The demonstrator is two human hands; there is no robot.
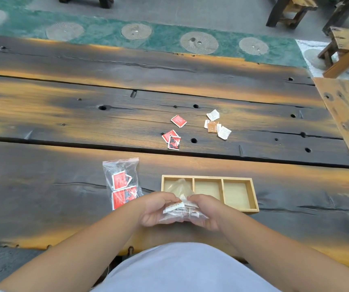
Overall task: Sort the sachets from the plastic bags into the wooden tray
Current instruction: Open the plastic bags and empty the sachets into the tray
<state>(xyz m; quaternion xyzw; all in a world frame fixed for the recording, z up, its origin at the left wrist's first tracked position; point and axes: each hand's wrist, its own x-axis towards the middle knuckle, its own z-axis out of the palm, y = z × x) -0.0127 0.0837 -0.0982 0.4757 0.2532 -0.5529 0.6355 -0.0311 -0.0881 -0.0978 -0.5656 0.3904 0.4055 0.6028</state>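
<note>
My left hand (155, 208) and my right hand (206, 211) together grip a clear plastic bag (181, 209) holding white and brown sachets, just in front of the wooden tray (253, 199). The tray has three compartments; the bag's top rises over the left one. A second clear bag (123, 182) with red sachets lies left of the tray. Loose red sachets (172, 139) and another red one (178, 121) lie farther back. A cluster of white and brown sachets (216, 126) lies to their right.
The table is dark, scorched wooden planks (85, 114) with holes and cracks. A lighter wooden bench (346, 114) runs along its right end. Stools (342, 43) stand at the far right, and a green patterned floor lies beyond the table.
</note>
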